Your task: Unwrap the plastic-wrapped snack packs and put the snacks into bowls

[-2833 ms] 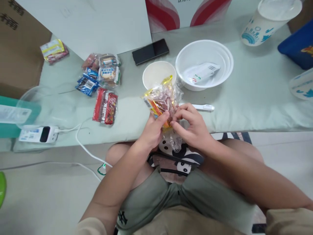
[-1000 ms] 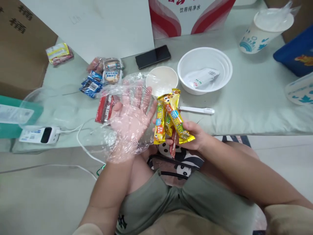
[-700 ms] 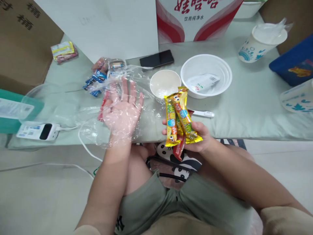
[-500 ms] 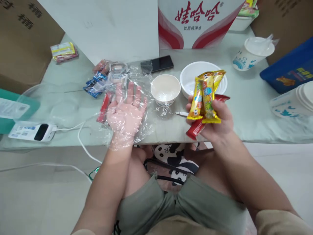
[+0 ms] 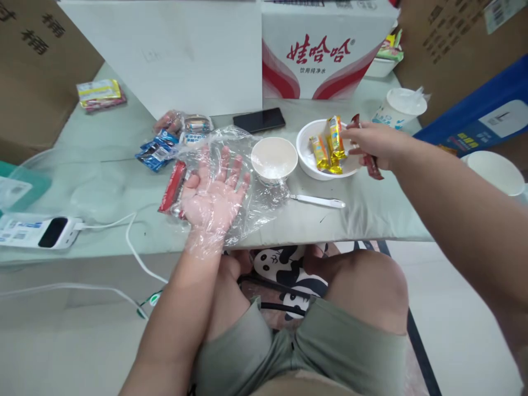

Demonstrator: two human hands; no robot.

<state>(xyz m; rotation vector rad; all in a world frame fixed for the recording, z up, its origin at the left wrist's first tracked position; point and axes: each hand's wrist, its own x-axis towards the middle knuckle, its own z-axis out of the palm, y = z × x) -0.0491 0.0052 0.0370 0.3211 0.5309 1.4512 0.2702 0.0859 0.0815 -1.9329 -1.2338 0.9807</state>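
Note:
My left hand (image 5: 212, 203) lies palm up with fingers spread, inside a clear plastic bag (image 5: 264, 212). Against the bag's left side is a red snack packet (image 5: 172, 188), with blue packets (image 5: 157, 151) behind it. My right hand (image 5: 377, 143) is at the right rim of a white plastic bowl (image 5: 307, 169), its fingers closed around a red snack packet (image 5: 374, 169) whose middle they hide. Several yellow snack packets (image 5: 319, 154) rest in that bowl. A paper bowl (image 5: 274, 157) stands between the hands, and a white-handled tool (image 5: 319, 201) lies in front.
A black phone (image 5: 259, 120) lies behind the bowls, before a white and red carton (image 5: 322, 60). Paper cups (image 5: 400, 110) and a blue bag (image 5: 478, 115) stand right. At left are a power bank (image 5: 53, 233) with a white cable and a clear lid (image 5: 94, 192).
My right hand has moved right and away from me to the white bowl. The yellow packets it held now lie in the bowl; red remains in its fingers. My left hand stays spread in the bag.

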